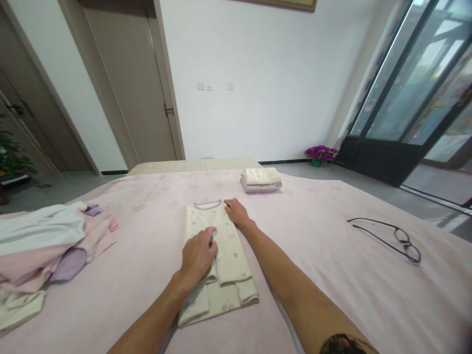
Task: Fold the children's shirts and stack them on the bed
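Observation:
A cream shirt [232, 246] with small printed motifs and a purple neckline lies in front of me, its sides folded inward and its collar pointing away. My left hand [199, 253] is on the left part of the shirt, fingers curled and thumb close to the index finger, with cloth at the fingertips. At the upper right shoulder, my right hand [236, 212] pinches the shirt's edge beside the collar. The far fingers of both hands are partly hidden.
Pale pink floral bedding [302, 236] covers the surface. A folded stack of clothes [261, 180] sits at the far side. Loose clothes [55, 246] are heaped on the left. Dark-framed eyeglasses [401, 241] lie on the right. Purple flowers [320, 153] stand on the floor beyond.

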`<move>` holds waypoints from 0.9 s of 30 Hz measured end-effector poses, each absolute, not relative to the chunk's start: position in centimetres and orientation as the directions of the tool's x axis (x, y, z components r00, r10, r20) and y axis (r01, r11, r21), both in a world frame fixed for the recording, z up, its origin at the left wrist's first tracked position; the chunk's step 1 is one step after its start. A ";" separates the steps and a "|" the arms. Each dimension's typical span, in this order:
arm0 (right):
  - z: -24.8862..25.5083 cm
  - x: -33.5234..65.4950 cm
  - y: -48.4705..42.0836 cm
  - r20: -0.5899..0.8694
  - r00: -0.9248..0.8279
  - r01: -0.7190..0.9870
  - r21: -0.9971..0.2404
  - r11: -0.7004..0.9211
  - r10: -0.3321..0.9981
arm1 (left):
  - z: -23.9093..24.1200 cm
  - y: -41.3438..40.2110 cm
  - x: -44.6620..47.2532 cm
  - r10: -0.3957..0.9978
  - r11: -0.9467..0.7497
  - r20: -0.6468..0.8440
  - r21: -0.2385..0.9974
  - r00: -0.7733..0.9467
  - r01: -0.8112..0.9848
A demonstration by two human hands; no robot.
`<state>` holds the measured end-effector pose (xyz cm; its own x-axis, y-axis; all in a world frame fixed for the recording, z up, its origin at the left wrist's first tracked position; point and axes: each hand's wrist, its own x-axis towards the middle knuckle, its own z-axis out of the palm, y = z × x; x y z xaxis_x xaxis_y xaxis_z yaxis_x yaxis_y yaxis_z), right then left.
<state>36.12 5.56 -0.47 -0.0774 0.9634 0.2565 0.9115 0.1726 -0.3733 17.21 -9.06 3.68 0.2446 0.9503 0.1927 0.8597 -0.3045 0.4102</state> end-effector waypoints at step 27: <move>-0.9 36.3 5.8 0.263 -0.089 0.901 -0.390 0.190 0.961 | 2.5 -10.7 18.0 0.610 -0.792 0.157 0.154 0.777 0.591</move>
<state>36.32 5.82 -0.88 -0.0890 0.9606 0.2634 0.9011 0.1903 -0.3896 17.95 -10.73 2.55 0.7766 0.6102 0.1565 0.5911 -0.7918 0.1538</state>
